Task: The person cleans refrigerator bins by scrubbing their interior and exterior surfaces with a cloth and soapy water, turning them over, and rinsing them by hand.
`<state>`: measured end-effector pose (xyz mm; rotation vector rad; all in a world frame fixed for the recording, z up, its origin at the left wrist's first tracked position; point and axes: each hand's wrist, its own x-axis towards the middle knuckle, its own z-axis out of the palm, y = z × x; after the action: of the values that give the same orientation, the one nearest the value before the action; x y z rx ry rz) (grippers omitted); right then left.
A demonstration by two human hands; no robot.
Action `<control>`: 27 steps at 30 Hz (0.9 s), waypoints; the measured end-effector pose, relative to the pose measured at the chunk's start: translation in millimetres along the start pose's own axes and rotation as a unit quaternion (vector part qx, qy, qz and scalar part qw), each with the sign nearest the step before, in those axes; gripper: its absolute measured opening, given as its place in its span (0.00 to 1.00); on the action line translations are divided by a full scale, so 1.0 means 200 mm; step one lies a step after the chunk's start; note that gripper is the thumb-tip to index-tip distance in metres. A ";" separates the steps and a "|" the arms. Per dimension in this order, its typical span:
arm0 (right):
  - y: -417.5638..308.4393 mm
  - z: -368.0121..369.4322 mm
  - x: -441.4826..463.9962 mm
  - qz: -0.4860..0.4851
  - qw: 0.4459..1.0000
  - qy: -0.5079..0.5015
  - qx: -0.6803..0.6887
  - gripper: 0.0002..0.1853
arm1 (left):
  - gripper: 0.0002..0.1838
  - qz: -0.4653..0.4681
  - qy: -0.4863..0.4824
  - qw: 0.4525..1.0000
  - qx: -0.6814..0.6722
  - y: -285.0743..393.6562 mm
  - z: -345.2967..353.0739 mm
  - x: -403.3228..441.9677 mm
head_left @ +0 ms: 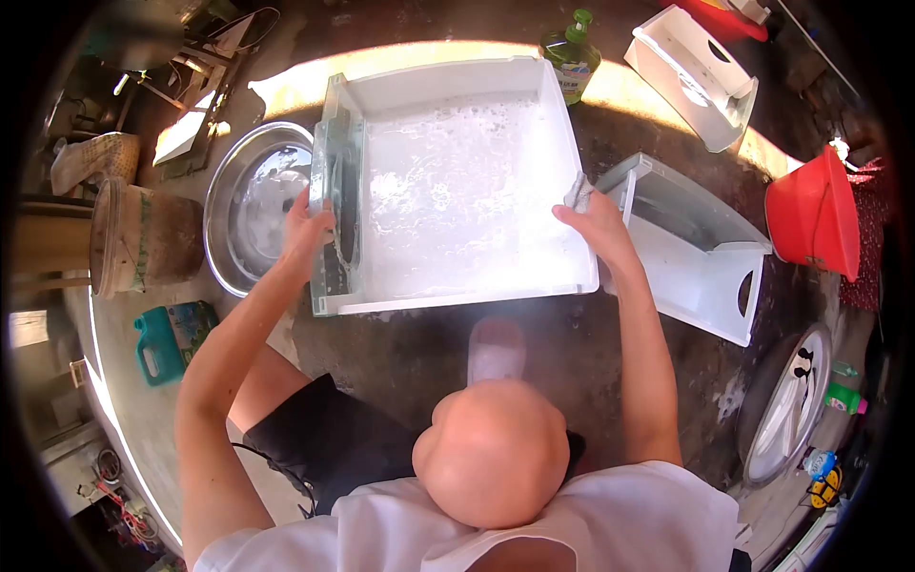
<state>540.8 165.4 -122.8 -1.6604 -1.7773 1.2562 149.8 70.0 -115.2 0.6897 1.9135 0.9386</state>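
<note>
A large white drawer (448,229) with a clear greenish front panel lies in front of me, its inside wet and streaked with suds. My left hand (309,229) grips the panel side of the drawer at the left, with the thumb over the edge. At the opposite wall, my right hand (599,225) has its fingers closed around a bunched grey cloth (578,194) and its thumb reaching inside the rim. Part of the cloth is hidden by the fingers. Just left of the drawer sits a round metal basin (221,214), partly covered by it.
Two smaller drawers, one near (681,281) and one farther (688,81), lie on the right. A green pump bottle (572,69) stands behind. Around the edges are a red bucket (810,217), a dirty bucket (152,236), a teal jug (172,343) and a tilted basin (753,467).
</note>
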 end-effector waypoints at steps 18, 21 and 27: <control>-0.23 -0.30 -0.18 -0.056 0.892 0.208 0.397 0.20 | 0.37 0.495 -0.085 0.815 0.288 1.64 0.12 -0.21; -0.16 -0.33 -0.27 -0.040 0.887 0.232 0.398 0.18 | 0.38 0.534 -0.071 0.777 0.327 1.73 0.25 -0.15; 0.01 -0.53 -0.29 -0.091 0.871 0.340 0.343 0.20 | 0.37 0.642 -0.139 0.715 0.239 1.79 0.56 -0.33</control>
<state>637.0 146.8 -53.4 -1.2417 -0.8810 0.8901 313.7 258.7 171.2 2.4918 1.1802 0.9620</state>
